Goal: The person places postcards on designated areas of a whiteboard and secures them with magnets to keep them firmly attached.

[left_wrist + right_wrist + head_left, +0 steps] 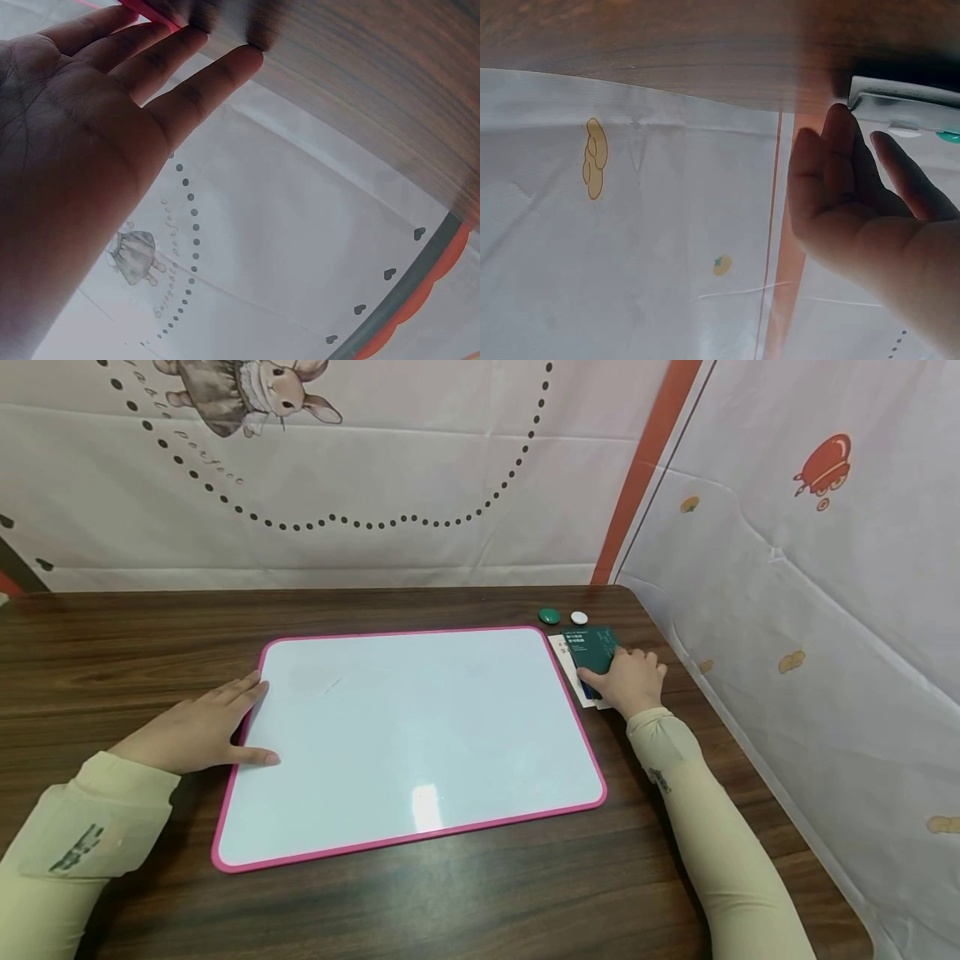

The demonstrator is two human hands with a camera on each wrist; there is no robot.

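Dark wood-grain surface (465, 893) carries a pink-framed rectangular whiteboard (420, 735). Left hand (198, 731) lies flat, fingers straight, on the whiteboard's left edge. Right hand (632, 679), just right of the whiteboard, rests on a green card stack (591, 653); grip: cannot tell.

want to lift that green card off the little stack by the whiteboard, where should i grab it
Judging by its pose, take the green card by its far short edge, coming from the side of the green magnet. It lies flat on white cards, so pinch thumb under, fingers on top. The right hand covers its near end, and the whiteboard crowds its left.
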